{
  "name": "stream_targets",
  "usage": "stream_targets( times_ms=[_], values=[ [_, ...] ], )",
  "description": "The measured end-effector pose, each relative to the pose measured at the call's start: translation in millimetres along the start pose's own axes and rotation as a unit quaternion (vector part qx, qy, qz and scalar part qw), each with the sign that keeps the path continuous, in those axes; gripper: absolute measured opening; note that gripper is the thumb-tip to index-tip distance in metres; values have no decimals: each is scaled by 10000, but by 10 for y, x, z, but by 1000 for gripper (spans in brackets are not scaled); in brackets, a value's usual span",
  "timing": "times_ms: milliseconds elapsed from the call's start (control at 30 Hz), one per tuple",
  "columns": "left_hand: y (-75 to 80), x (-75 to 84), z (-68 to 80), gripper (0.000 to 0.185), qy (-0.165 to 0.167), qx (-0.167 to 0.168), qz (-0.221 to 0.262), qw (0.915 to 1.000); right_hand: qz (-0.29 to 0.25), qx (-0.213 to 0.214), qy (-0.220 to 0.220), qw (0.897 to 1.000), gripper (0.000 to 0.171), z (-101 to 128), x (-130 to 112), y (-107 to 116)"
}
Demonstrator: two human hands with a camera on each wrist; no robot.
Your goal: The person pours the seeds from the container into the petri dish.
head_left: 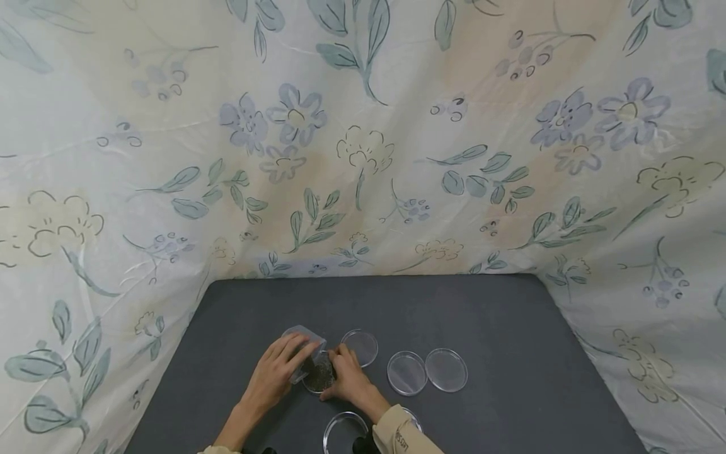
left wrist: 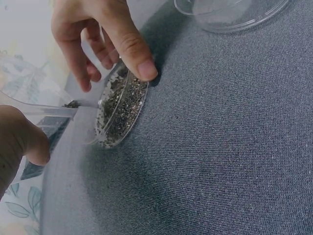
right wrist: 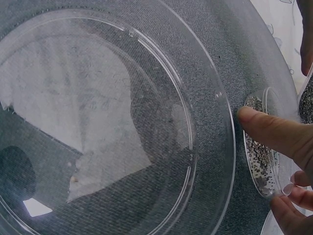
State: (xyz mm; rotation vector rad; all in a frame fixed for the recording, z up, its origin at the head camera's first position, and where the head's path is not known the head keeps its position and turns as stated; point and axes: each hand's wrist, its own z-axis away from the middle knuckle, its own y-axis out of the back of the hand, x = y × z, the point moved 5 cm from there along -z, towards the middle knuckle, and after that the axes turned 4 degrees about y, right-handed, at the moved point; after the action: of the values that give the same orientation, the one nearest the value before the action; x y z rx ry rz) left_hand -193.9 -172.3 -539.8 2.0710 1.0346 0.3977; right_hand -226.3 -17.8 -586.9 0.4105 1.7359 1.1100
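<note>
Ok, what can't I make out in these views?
Head: the container, partly hidden by the left hand.
Head: the front dish, cut off by the bottom edge.
Head: another dish, mostly under the right sleeve.
Left wrist: most of the left hand, past the left edge.
Right wrist: what the grains are; too small.

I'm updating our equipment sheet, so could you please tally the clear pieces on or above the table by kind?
Round clear dish holding dark grains: 1
Other round clear dishes or lids: 5 (one partly behind the right sleeve)
Clear container in left hand: 1
Total: 7
</note>
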Motion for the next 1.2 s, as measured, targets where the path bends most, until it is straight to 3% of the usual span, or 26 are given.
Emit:
stream_targets(
  times_ms=[1200],
  values=[
    [-4,-7,8,93,-50,31,19,10000,53,-28,-9,10000,93,-12,-8,13]
  ],
)
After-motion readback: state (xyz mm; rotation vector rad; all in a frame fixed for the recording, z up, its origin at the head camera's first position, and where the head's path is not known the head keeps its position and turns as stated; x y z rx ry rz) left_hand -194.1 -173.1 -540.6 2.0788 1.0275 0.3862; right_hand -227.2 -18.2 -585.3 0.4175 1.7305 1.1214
